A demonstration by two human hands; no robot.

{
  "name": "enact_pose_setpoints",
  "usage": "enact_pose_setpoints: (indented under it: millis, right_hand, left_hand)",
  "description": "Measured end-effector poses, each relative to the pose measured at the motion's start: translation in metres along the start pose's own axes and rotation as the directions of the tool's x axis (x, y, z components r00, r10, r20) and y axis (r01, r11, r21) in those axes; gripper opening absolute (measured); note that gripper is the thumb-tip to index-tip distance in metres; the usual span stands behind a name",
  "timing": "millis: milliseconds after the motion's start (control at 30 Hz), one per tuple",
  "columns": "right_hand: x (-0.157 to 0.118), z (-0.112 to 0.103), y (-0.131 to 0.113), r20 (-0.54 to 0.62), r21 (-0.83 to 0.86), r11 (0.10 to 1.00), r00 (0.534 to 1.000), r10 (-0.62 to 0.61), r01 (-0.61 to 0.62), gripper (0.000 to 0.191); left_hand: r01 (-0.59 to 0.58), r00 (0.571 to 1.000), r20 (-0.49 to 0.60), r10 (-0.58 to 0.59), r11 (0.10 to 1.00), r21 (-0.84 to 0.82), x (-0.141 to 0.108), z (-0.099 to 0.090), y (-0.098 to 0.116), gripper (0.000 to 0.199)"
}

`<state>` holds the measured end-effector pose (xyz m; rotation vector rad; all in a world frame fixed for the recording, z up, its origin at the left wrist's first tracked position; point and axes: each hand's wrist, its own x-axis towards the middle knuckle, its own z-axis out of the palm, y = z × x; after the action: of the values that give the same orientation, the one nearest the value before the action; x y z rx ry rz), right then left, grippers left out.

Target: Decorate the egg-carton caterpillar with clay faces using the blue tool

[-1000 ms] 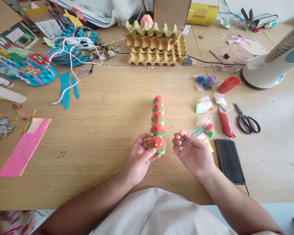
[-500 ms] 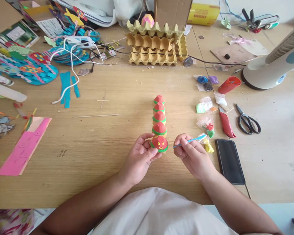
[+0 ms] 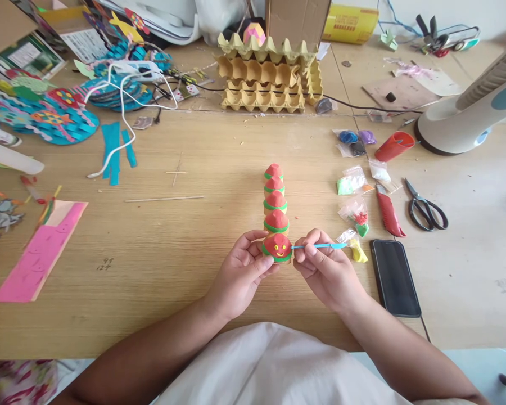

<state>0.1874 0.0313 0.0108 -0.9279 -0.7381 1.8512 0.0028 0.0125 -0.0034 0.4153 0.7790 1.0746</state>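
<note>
A caterpillar made of egg-carton cups (image 3: 275, 220) stretches away from me, its several bumps covered in red clay with green bands. Its front bump carries a small face with yellow eyes and a yellow mouth. My left hand (image 3: 240, 275) grips that front bump from the left, thumb in front and fingers behind and below. In my right hand (image 3: 331, 273) a thin blue clay modelling tool (image 3: 329, 246) is pinched between thumb and fingers. The tool lies nearly level, its tip at the right side of the face bump; whether it touches I cannot tell.
Bags of coloured clay (image 3: 353, 181), a red cutter (image 3: 389, 212), scissors (image 3: 427, 207), a phone (image 3: 395, 278) and a red cup (image 3: 395, 146) sit on the right. Egg cartons (image 3: 263, 100) stand at the back. A pink strip (image 3: 42, 253) and thin sticks (image 3: 164, 198) lie left.
My right hand has moved slightly left, bringing the tool's tip up to the face bump. The tool has turned from slanted to nearly level. My left hand keeps its hold.
</note>
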Motion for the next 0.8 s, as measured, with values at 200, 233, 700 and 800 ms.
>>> enact_pose_setpoints:
  millis: [200,233,700,800]
  right_hand:
    - [0.003,-0.004,0.005,0.002,-0.006,0.999,0.999,-0.052,0.052,0.030]
    - [0.003,-0.005,0.006,0.005,-0.026,0.997,0.998,-0.069,0.069,0.029]
    - [0.002,-0.003,0.014,0.029,-0.063,0.988,0.990,-0.138,0.139,0.021]
    - [0.002,-0.003,0.014,0.046,-0.025,0.989,0.989,-0.143,0.144,0.017]
  left_hand:
    - [0.000,1.000,-0.019,0.001,1.000,0.022,0.000,0.000,0.000,0.035]
    - [0.000,1.000,-0.020,0.001,1.000,0.023,0.000,0.000,0.000,0.035]
    - [0.004,1.000,0.018,-0.005,1.000,0.011,-0.001,0.001,-0.002,0.033]
    - [0.000,1.000,0.026,0.000,1.000,0.008,0.000,0.001,-0.002,0.033]
